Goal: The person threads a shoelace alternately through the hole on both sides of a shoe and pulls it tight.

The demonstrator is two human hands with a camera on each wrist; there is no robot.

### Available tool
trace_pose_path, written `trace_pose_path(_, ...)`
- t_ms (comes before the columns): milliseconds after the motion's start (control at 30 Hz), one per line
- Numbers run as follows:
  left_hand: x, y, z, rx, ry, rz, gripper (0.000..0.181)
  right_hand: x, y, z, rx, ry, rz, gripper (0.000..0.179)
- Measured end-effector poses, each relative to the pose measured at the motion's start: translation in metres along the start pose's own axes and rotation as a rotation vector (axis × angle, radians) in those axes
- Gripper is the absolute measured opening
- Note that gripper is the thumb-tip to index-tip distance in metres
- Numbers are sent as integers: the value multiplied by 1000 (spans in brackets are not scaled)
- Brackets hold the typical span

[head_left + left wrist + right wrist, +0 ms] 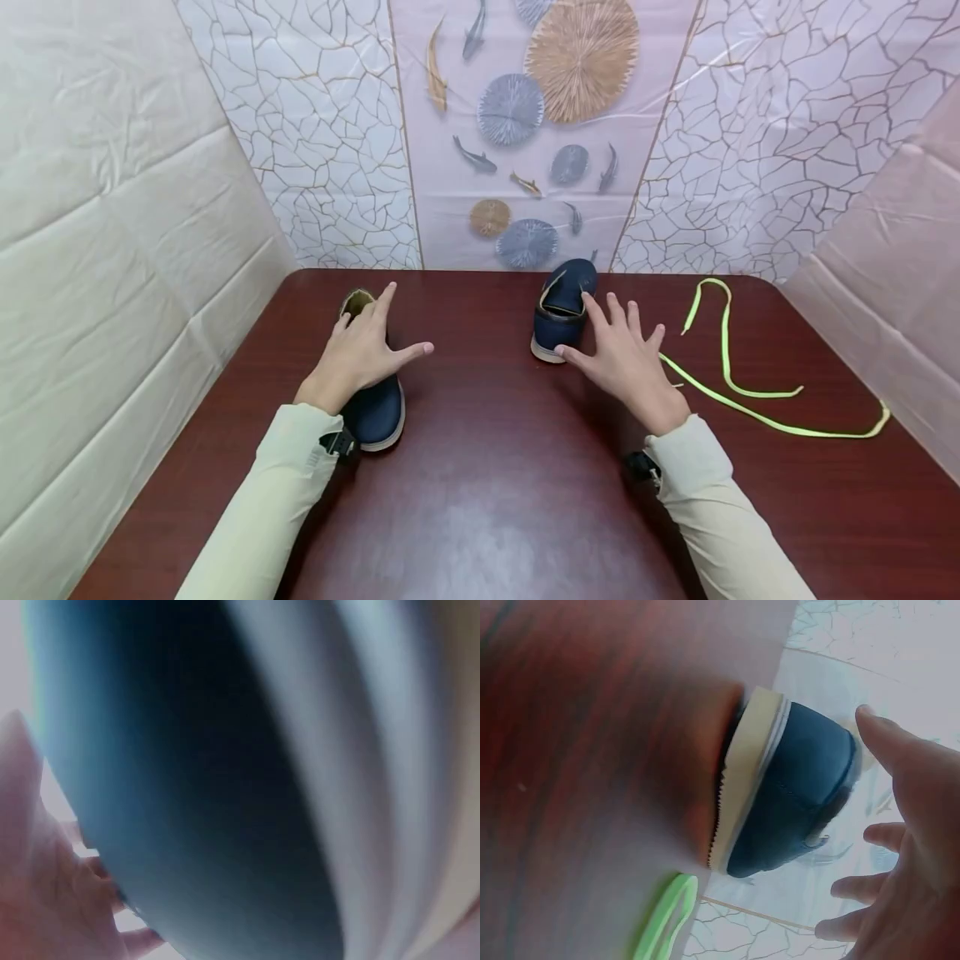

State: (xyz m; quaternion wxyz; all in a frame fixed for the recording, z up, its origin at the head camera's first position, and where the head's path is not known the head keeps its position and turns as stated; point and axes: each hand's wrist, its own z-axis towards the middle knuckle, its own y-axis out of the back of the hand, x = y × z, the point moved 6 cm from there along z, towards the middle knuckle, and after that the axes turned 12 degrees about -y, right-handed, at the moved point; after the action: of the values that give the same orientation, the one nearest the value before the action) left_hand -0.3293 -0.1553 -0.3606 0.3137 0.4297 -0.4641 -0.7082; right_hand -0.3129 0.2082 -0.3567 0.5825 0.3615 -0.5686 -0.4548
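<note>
Two dark blue shoes with pale soles are on the table. In the head view, the left shoe (377, 414) points its toe toward me, and my left hand (362, 352) is spread above it, covering its middle. Its side fills most of the left wrist view, blurred. The right shoe (558, 325) stands farther back with its heel toward me. My right hand (624, 354) is spread beside that shoe, thumb near the heel; in the right wrist view a gap shows between the fingers and the shoe (791, 787). Neither hand holds anything.
A neon yellow-green shoelace (780, 427) lies in loose bends on the right of the brown table (480, 500), near its right edge. Patterned sheeting (517, 192) hangs behind the table, and pale cloth walls (112, 250) flank both sides.
</note>
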Motion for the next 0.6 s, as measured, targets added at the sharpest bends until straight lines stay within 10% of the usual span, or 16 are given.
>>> trace_pose_path(600, 25, 4, 7, 66, -9, 9, 106, 20, 9, 5, -32, 44, 50, 80)
